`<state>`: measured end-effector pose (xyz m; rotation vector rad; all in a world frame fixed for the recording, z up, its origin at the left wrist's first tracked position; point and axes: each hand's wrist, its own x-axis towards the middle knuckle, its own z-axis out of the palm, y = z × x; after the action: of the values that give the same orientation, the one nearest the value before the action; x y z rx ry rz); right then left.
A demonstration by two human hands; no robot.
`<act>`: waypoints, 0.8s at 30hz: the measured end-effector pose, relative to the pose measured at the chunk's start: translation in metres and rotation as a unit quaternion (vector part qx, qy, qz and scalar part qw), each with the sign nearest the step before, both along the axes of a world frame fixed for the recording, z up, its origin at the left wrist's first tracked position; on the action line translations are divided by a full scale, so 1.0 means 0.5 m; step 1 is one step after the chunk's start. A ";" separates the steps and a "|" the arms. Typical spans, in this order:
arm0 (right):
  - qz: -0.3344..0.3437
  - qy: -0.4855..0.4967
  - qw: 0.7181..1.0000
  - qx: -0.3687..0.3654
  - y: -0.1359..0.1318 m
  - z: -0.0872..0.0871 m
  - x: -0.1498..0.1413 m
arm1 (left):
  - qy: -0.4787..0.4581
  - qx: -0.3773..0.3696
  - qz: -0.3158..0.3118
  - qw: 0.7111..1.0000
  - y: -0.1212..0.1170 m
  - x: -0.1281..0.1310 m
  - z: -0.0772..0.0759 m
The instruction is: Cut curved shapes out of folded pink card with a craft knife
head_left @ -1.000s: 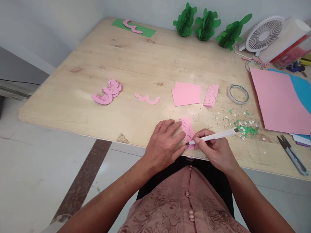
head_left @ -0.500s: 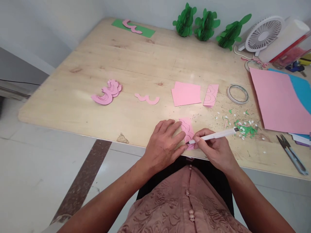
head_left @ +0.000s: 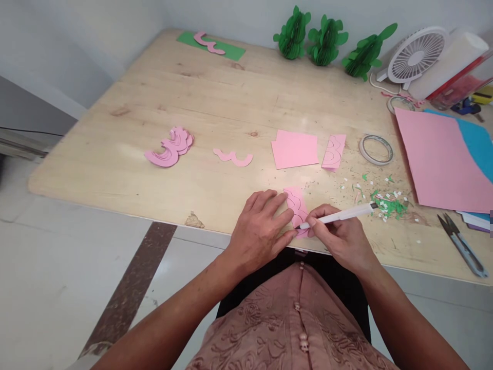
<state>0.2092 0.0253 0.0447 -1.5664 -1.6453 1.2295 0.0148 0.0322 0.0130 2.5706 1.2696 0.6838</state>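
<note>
A small pink paper piece with curved dark outlines lies at the table's front edge. Flat on its left side rests my left hand, fingers spread and pressing the paper to the wood. My right hand is closed around a white pen, whose dark tip touches the lower left part of the paper. Just beyond are pink paper rectangles in a loose stack and another outlined pink strip. A cut-out wavy pink shape lies to their left.
Stacked pink cut-outs lie at left. Toward the right are a tape roll, green and white scraps, thread snips and large pink sheets. Green paper ornaments and a white fan stand by the wall.
Hardly anything differs. Both hands, the pen and the outlined paper stay in the same place; the view shifts very slightly.
</note>
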 end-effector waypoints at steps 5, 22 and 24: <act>0.002 -0.006 1.000 0.008 -0.001 0.001 0.002 | -0.001 0.002 0.000 1.000 0.001 0.000 0.001; -0.004 -0.031 0.999 0.017 0.006 -0.006 0.029 | 0.008 -0.004 -0.002 1.000 0.000 0.000 0.000; -0.009 -0.037 0.999 0.018 0.006 -0.005 0.029 | 0.009 -0.007 -0.002 1.000 0.000 0.000 0.001</act>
<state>0.2237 0.0282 0.0421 -1.6179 -1.6861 1.1399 0.0146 0.0320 0.0133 2.5742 1.2703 0.6495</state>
